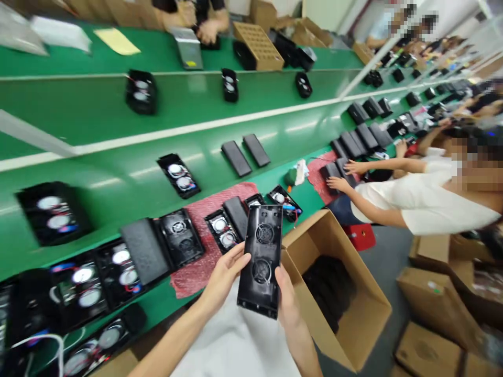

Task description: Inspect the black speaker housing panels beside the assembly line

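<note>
A black plastic housing (pixel 262 251) with two round grilles is held up in front of the body, its inner side facing the camera. My left hand (pixel 230 269) grips its left edge, thumb on the inside. On the lower right edge, my right hand (pixel 287 293) holds the same housing. Behind it, a red bubble-wrap sheet (pixel 192 285) lies on the green bench, bearing an open housing (pixel 182 238) with two grilles and a speaker case (pixel 222 228) with two silver speakers. To the right stands an open cardboard box (pixel 365 314) with dark parts inside.
Several black cases (pixel 82 283) crowd the bench at the left, with a white cable (pixel 58 340) near them. A conveyor (pixel 118 152) carries more cases. At the right, a co-worker (pixel 401 193) touches black covers. Cardboard boxes (pixel 428 340) stand on the floor at the lower right.
</note>
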A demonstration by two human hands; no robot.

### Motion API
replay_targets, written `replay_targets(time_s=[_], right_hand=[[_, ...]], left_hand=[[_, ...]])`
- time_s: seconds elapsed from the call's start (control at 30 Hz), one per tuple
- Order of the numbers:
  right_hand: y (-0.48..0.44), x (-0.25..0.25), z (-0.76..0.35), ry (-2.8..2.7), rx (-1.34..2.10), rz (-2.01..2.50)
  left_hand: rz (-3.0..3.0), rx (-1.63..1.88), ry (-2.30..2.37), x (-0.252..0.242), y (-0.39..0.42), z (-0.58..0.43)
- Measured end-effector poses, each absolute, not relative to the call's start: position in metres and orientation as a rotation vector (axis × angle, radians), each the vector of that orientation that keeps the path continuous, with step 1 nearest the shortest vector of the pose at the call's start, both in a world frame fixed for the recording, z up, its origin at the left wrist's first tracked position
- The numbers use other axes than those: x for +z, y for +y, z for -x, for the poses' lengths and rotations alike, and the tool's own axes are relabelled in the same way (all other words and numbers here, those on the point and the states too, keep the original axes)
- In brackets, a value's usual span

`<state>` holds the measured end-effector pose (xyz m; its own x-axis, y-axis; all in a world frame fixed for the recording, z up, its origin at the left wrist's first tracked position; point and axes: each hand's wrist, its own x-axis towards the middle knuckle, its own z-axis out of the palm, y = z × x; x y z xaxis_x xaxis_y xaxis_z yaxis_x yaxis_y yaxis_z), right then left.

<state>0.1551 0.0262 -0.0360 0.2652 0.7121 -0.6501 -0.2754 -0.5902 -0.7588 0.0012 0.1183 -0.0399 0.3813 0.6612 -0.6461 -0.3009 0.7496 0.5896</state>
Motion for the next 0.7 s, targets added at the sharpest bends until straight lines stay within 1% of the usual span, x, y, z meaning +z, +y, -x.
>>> replay_targets(time_s=[0.07, 0.13, 0.2, 0.3, 0.4, 0.47, 0.57, 0.67, 0.7], right_hand=[[0.041, -0.059, -0.148, -0.456, 1.502, 1.770], [0.054, -0.070, -0.142, -0.689, 1.508, 1.815], [0.060, -0.076, -0.140, -0.949, 1.424, 1.877], [0.059, -0.090, -0.152, -1.064, 1.352, 1.971], [0.050, -0.112, -0.170, -1.070, 1.332, 2.028], [0.042, -0.127, -0.177, -1.113, 1.293, 2.054], [0.027, -0.153, -0.176, -1.106, 1.288, 2.043], [0.003, -0.190, -0.174, -0.947, 1.319, 2.020], [-0.006, -0.204, -0.175, -0.832, 1.227, 2.072]], left_hand=[[-0.341, 0.711, 1.102, -0.058, 0.128, 0.009], [-0.273, 0.796, 1.204, -0.079, 0.146, 0.030], [-0.228, 0.917, 1.331, -0.103, 0.173, 0.061], [-0.191, 1.129, 1.577, -0.138, 0.235, 0.110], [-0.201, 1.188, 1.691, -0.168, 0.309, 0.134], [-0.242, 1.164, 1.705, -0.183, 0.355, 0.125], [-0.308, 1.115, 1.714, -0.198, 0.408, 0.081], [-0.340, 1.079, 1.744, -0.196, 0.441, 0.037], [-0.354, 1.074, 1.752, -0.192, 0.447, 0.027]])
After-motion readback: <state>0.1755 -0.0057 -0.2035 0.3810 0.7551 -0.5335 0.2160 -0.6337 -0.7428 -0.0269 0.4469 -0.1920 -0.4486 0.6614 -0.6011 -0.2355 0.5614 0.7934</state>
